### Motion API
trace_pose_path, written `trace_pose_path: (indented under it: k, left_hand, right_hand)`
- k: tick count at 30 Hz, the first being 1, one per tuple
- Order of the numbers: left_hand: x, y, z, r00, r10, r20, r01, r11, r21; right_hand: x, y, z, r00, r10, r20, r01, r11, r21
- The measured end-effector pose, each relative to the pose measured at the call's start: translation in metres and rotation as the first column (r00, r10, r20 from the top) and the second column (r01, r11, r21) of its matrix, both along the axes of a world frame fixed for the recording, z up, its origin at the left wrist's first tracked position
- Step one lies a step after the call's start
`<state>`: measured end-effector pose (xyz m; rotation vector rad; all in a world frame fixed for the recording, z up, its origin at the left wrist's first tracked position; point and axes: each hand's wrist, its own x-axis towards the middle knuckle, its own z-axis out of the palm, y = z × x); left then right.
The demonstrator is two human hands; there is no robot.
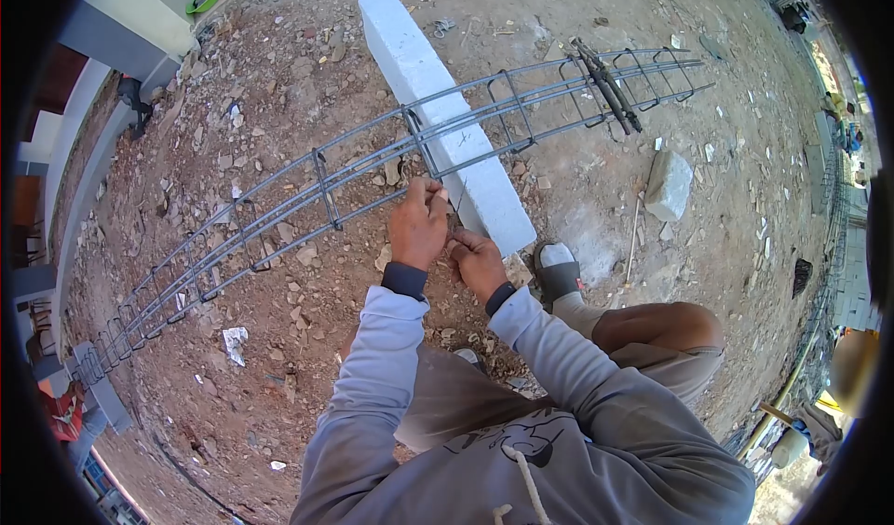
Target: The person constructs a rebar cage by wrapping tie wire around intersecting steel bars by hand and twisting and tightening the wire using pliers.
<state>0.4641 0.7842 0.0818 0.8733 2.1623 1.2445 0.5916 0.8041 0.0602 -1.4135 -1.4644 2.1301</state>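
A long rebar cage of thin steel bars and stirrups lies across a white block. At the cage's near bar, by a stirrup over the block, my left hand has its fingers pinched together around something too small to make out. My right hand is just to the right and lower, at the block's near left edge, its fingers also closed. Thin dark wire seems to run between the two hands. Both hands are bare, with dark cuffs at the wrists.
A dark bundle of rods lies across the cage's right part. A pale stone block sits on the rubble-strewn ground to the right. A grey block is under the cage's far left end. My sandalled foot is beside the white block.
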Motion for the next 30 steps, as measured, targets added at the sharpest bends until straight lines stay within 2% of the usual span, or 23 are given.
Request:
trace_pose_path:
  k: [2, 4, 5, 6, 12, 15, 18, 21, 24, 30]
  left_hand:
    - [-0.008, 0.003, 0.003, 0.962, 0.088, -0.257, -0.083, 0.996, 0.032]
    - [-0.011, 0.008, 0.009, 0.898, 0.086, -0.431, -0.096, 0.995, -0.002]
    - [-0.011, 0.009, 0.010, 0.856, 0.077, -0.512, -0.103, 0.994, -0.022]
    - [-0.010, 0.011, 0.006, 0.864, 0.052, -0.500, -0.086, 0.995, -0.045]
    - [-0.012, 0.017, -0.009, 0.901, -0.001, -0.433, -0.040, 0.995, -0.087]
    - [-0.015, 0.019, -0.008, 0.914, -0.010, -0.405, -0.025, 0.996, -0.080]
    - [-0.016, 0.016, -0.008, 0.935, -0.016, -0.354, -0.006, 0.998, -0.062]
    - [-0.018, 0.018, -0.009, 0.937, -0.011, -0.348, -0.001, 0.999, -0.037]
    - [-0.018, 0.017, -0.008, 0.933, -0.022, -0.360, 0.001, 0.998, -0.058]
    - [-0.018, 0.021, -0.007, 0.959, -0.012, -0.281, -0.018, 0.994, -0.104]
  right_hand:
    - [0.004, -0.007, -0.039, 0.987, 0.036, 0.159, -0.078, 0.961, 0.266]
    - [-0.005, -0.007, -0.037, 0.952, 0.046, 0.304, -0.195, 0.854, 0.482]
    - [-0.008, -0.007, -0.036, 0.928, 0.044, 0.369, -0.262, 0.782, 0.565]
    - [-0.013, -0.006, -0.031, 0.901, 0.031, 0.434, -0.329, 0.699, 0.634]
    - [-0.027, -0.005, -0.050, 0.852, 0.083, 0.517, -0.430, 0.675, 0.600]
    - [-0.025, 0.006, -0.046, 0.902, 0.056, 0.427, -0.336, 0.711, 0.617]
    - [-0.029, -0.003, -0.050, 0.892, 0.068, 0.446, -0.382, 0.641, 0.666]
    - [-0.037, -0.003, -0.046, 0.919, 0.056, 0.391, -0.339, 0.618, 0.709]
    - [-0.039, 0.012, -0.035, 0.941, -0.031, 0.338, -0.243, 0.634, 0.734]
    - [-0.058, 0.028, -0.026, 0.971, -0.036, 0.237, -0.176, 0.567, 0.805]
